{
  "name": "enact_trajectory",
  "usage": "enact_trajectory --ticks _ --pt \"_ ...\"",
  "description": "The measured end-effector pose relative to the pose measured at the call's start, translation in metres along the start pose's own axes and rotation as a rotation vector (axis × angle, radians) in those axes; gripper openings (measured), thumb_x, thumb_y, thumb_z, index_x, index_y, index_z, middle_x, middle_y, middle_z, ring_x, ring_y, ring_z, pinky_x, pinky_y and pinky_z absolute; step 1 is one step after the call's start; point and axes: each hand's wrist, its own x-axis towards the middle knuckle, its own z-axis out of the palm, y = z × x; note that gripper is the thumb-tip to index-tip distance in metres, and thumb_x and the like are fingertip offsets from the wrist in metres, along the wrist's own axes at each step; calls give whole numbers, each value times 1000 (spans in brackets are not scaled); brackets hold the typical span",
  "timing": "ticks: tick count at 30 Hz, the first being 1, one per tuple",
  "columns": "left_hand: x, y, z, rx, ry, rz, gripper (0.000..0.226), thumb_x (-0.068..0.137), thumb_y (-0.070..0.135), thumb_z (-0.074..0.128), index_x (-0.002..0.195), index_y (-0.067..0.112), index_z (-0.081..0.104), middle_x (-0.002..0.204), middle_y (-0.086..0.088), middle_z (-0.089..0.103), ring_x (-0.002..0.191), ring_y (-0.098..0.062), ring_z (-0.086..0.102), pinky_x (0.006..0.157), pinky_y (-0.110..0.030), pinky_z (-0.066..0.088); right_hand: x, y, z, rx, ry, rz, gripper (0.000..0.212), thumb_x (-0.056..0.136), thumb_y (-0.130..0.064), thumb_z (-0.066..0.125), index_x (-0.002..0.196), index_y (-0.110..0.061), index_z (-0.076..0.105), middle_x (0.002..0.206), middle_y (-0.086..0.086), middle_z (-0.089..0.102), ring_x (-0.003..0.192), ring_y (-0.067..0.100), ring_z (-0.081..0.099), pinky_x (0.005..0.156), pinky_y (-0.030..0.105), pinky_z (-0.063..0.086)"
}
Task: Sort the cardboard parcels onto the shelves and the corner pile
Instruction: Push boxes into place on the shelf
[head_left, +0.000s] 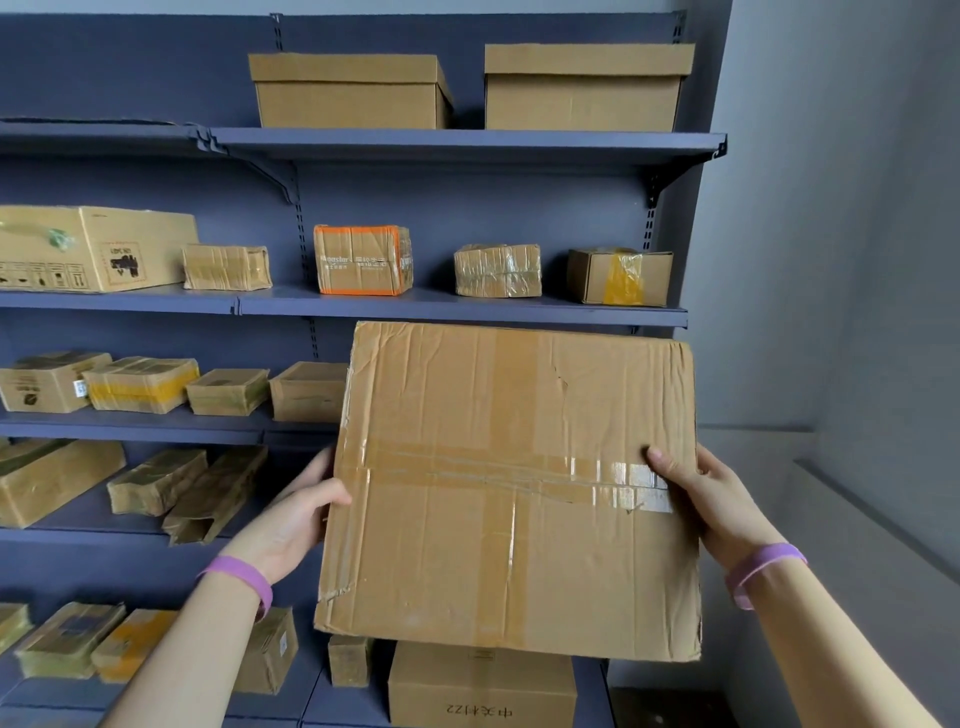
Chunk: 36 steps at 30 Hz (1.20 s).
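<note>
**Big flat parcel, held by its edges only**

The large parcel (511, 488) hangs in the air in front of the shelving (467, 197). Both hands clamp its side edges: the left hand (296, 519) with its thumb on the front face, the right hand (711, 504) with its thumb on the glossy tape (597, 475). Nothing supports it from below, so the creased, soft board could flex and slide out (that tape looks slick). It hides the right half of 1 shelf. Pushed in blind, it could knock the small box (309, 389) just beside its left edge, or catch the shelf lip (467, 312) above.
</note>
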Motion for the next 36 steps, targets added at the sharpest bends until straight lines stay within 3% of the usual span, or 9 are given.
enact_trajectory --ticks 3,7,15,20,24,27,29,32,36 --pt "3 7 3 8 6 20 56 74 22 62 130 29 57 120 -4 70 120 -27 58 107 -48 41 0 9 -1 43 -2 -13 97 35 -62 92 116 -16 67 108 1 75 100 17 71 84 32 50" --pt "13 20 10 -31 83 28 37 95 47 54 125 27 61 124 -4 68 122 -23 56 111 -48 38 1 18 -1 54 -9 -15 85 47 -55 91 118 -15 66 111 3 74 102 19 71 86 33 51" --pt "28 43 19 105 194 -139 131 43 108 29 152 37 31 149 -8 49 135 -34 45 114 -60 30 8 31 -3 -38 -3 -49 56 70 -26 87 120 -19 62 112 2 72 104 22 67 87 33 51" --pt "34 53 21 23 288 -229 116 56 100 24 151 33 33 147 -13 50 135 -40 43 110 -64 33 6 40 -2 -104 8 -79 47 80 1 75 121 -16 62 111 1 70 103 17 65 77 24 49" --pt "32 44 17 -15 318 -217 75 80 81 47 136 30 49 135 -9 59 120 -32 54 106 -59 40 3 39 2 -146 -12 -96 47 78 0 76 117 -21 62 108 -5 71 97 7 67 70 15 51" --pt "29 37 12 -70 306 -165 59 88 67 50 134 29 53 124 -7 65 114 -29 58 102 -57 44 0 31 -2 -177 -66 -112 53 73 -44 81 118 -23 63 111 -9 72 108 10 66 79 19 52" --pt "25 34 10 -90 296 -139 51 91 61 51 130 29 55 121 -5 67 113 -27 60 101 -55 45 3 24 -5 -176 -107 -20 86 61 -86 62 120 -23 62 117 -14 69 110 6 63 93 30 50" --pt "20 34 9 -95 257 -102 36 94 52 52 121 30 59 119 -5 68 114 -26 60 99 -51 46 10 16 -8 -19 -165 175 85 83 -86 14 131 -30 57 131 -2 64 121 18 56 108 46 37" --pt "15 29 3 -140 189 -89 23 99 36 51 116 26 62 120 -9 69 115 -27 61 101 -53 46 12 3 -7 65 -185 159 80 85 -84 9 134 -41 54 125 -2 68 116 23 64 101 58 43"
